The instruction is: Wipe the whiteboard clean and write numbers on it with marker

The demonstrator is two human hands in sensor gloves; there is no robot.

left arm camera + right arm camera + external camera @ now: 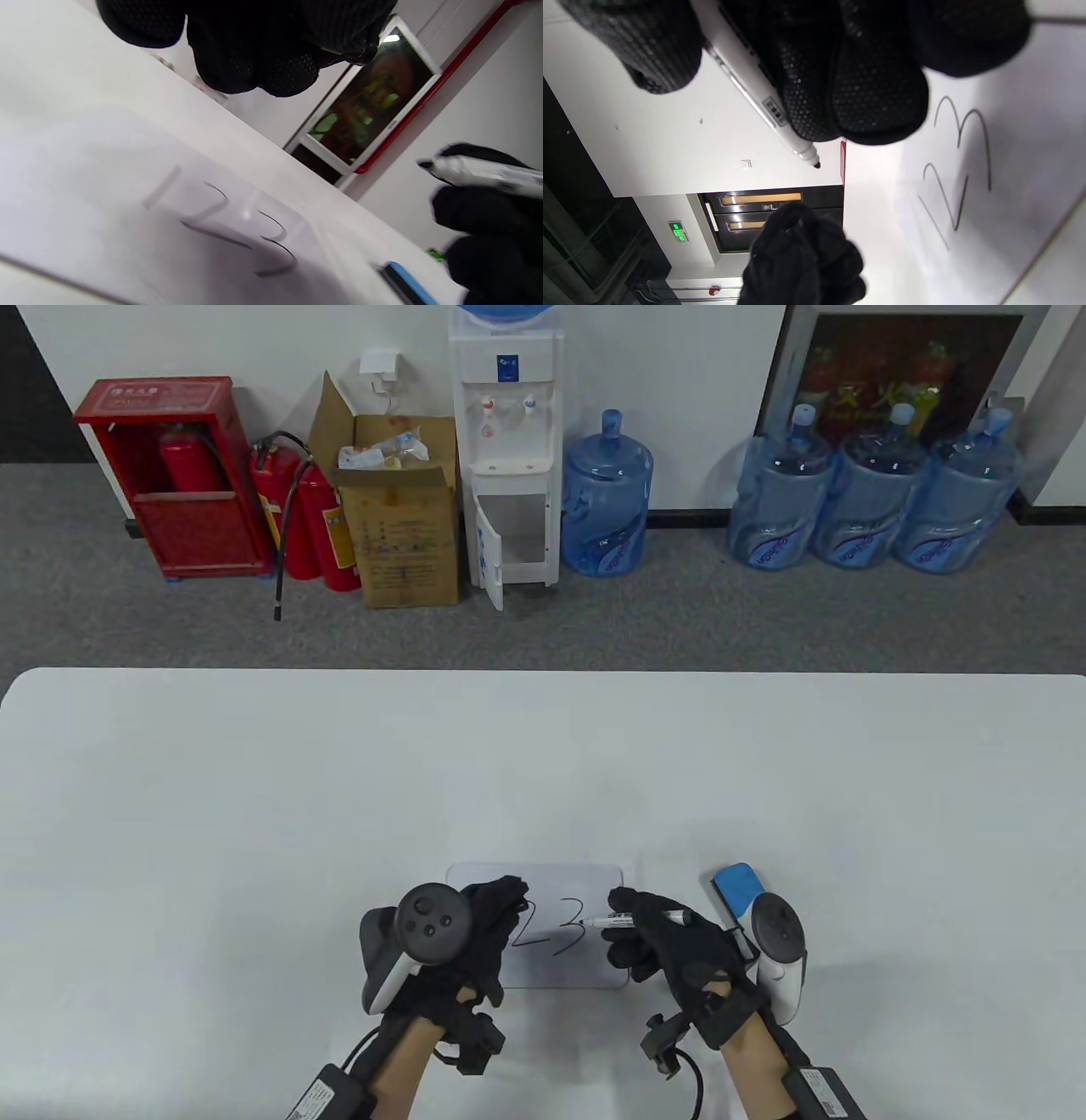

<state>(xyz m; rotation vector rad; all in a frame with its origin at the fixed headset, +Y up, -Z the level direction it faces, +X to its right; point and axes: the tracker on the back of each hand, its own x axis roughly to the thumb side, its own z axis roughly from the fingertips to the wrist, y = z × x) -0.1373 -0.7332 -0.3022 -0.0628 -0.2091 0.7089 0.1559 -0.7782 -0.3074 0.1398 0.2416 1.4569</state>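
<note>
The right hand [670, 950] pinches the marker [636, 919], tip just off the whiteboard [585, 971] beside the written "123". The left hand [484, 929] rests on the board's left edge, fingers curled loosely, holding nothing. The board lies on the counter [254, 814], eraser [736, 892] just right. For another digit, keep the board pinned and press lightly.

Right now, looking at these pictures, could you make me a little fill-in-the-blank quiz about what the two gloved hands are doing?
1. The right hand holds a white ____ with its cap off.
2. The digits written on the whiteboard read ____.
3. The blue-topped eraser lies on the table to the ____ of the whiteboard, seen from the table view.
4. The hand placed over the whiteboard's left part is the ____ hand.

Missing words: marker; 123; right; left
</note>
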